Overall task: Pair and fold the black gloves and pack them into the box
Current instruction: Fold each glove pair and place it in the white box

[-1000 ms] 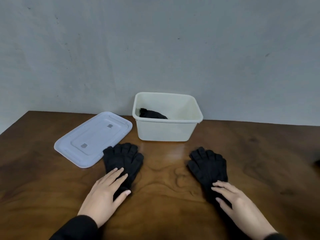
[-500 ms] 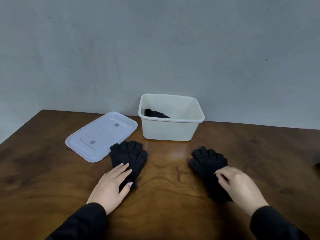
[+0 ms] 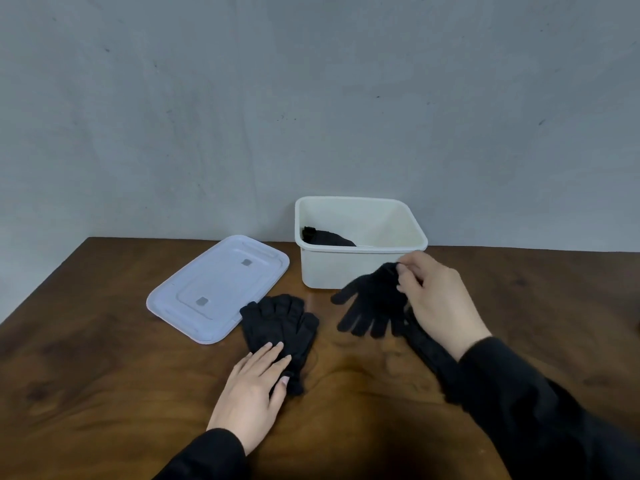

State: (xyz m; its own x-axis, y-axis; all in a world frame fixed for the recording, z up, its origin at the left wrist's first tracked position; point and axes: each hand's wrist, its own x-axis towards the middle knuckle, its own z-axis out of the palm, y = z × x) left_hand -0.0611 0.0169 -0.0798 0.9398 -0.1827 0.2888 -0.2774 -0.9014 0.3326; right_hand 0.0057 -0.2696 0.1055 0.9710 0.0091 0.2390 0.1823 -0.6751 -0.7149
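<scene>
Now | right hand (image 3: 438, 299) grip pinches one lifted glove (image 3: 372, 308); left hand (image 3: 252, 389) flat on glove stack (image 3: 280, 327); one box (image 3: 360, 268)

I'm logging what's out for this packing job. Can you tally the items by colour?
Black glove items: 3 (flat on table; lifted in the right hand; folded in box)
White: 2 (box, lid)
Total: 5

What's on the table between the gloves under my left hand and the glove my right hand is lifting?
Nothing: in the head view, only bare table separates the flat gloves from the lifted glove.
</scene>
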